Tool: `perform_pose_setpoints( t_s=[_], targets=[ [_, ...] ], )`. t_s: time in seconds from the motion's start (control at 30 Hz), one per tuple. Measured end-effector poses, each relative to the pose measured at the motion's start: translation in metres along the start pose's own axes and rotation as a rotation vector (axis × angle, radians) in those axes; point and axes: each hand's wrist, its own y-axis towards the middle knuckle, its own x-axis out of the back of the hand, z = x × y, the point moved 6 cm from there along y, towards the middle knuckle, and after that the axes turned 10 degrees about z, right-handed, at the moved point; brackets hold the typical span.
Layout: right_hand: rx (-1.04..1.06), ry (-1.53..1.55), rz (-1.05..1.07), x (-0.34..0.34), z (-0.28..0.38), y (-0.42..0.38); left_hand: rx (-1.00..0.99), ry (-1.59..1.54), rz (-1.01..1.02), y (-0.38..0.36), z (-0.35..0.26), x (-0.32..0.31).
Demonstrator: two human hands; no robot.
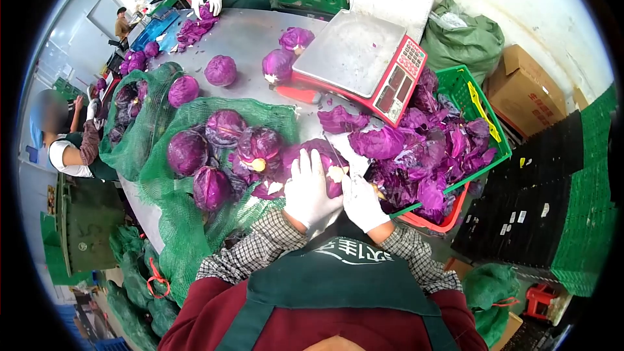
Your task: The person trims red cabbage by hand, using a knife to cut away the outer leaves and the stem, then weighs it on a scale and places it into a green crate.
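My left hand (311, 190), in a white glove, presses on a red cabbage (333, 183) at the table's near edge, its fingers stretched over the top. A pale cut stem end shows on this cabbage beside my fingertips. In a white glove too, my right hand (363, 203) is closed at the cabbage's right side. It grips what looks like a knife (335, 153), its thin blade seen edge-on; the handle is mostly hidden. Just left, several whole red cabbages (225, 128) lie on a green mesh sack (188, 201). Loose purple leaves (341, 119) lie beyond my hands.
A red scale (354, 52) stands on the metal table (250, 29). At right, a green crate (478, 166) overflows with purple leaves, above a red basket (448, 220). Black crates (526, 195) are stacked farther right. Co-workers' gloved hands (208, 1) handle cabbage at the far end.
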Motion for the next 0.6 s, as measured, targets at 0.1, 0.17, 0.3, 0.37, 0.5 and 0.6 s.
perform_pose_setpoints(
  t_s=[0.1, 0.17, 0.3, 0.37, 0.5, 0.6],
  targets=[
    [-0.048, -0.196, 0.123, 0.010, -0.012, 0.015, 0.036, 0.056, -0.002, 0.001, -0.009, 0.001],
    [0.113, -0.202, -0.087, 0.003, -0.050, 0.025, 0.054, 0.090, 0.009, -0.003, -0.016, 0.002],
    [0.217, -0.324, -0.231, 0.008, -0.055, 0.023, 0.022, -0.008, -0.072, -0.015, -0.004, 0.006],
    [0.052, -0.063, -0.217, -0.005, -0.096, 0.029, -0.034, -0.143, -0.143, -0.031, 0.013, 0.003],
    [0.252, -0.268, -0.348, -0.013, -0.067, 0.012, -0.137, -0.548, -0.272, -0.076, 0.067, -0.029],
    [0.308, -0.042, -0.210, -0.001, -0.019, -0.008, -0.034, -0.824, -0.073, -0.094, 0.091, -0.023]
  ],
)
